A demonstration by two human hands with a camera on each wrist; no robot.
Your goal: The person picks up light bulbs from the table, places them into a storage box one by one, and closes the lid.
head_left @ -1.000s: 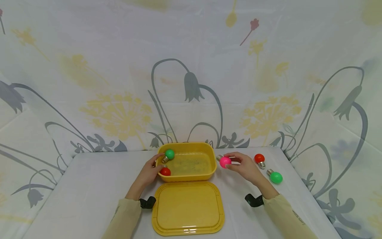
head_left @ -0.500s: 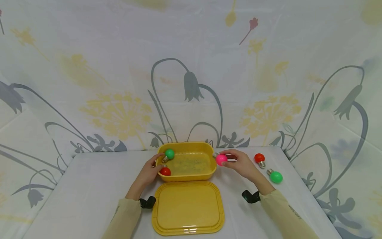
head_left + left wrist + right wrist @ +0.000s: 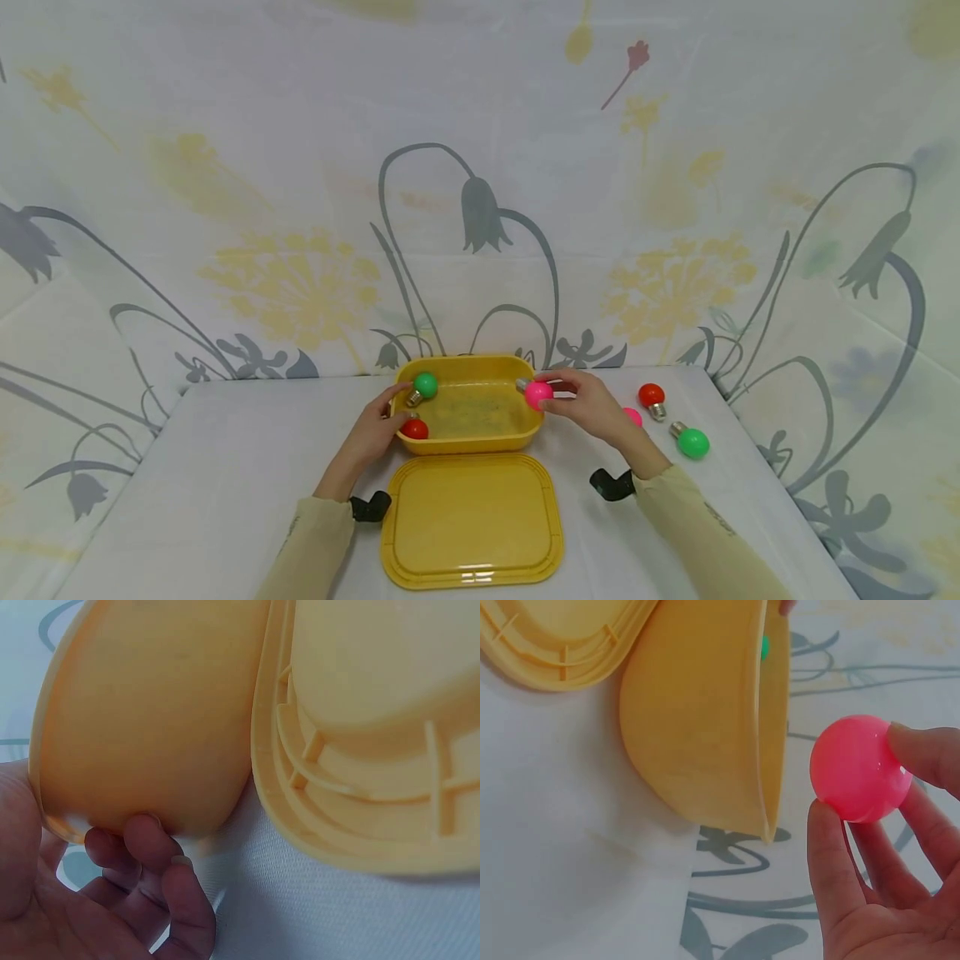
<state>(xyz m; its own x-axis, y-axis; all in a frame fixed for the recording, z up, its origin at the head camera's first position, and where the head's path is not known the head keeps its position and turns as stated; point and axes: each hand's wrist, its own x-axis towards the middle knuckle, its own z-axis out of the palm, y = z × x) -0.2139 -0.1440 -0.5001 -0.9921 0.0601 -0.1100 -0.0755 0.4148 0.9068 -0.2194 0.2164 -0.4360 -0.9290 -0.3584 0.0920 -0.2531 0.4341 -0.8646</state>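
The right grip (image 3: 583,403) pinches a glossy, round pink bulb (image 3: 538,395), metal base (image 3: 522,385) turned inward, at the right end of the yellow tub (image 3: 471,447); its forearm (image 3: 645,451) slants from the tub's near right. The left grip (image 3: 372,425) clasps the tub's left end.

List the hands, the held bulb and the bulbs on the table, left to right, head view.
Left hand → held pink light bulb → right hand → partly hidden pink light bulb → red light bulb → green light bulb.
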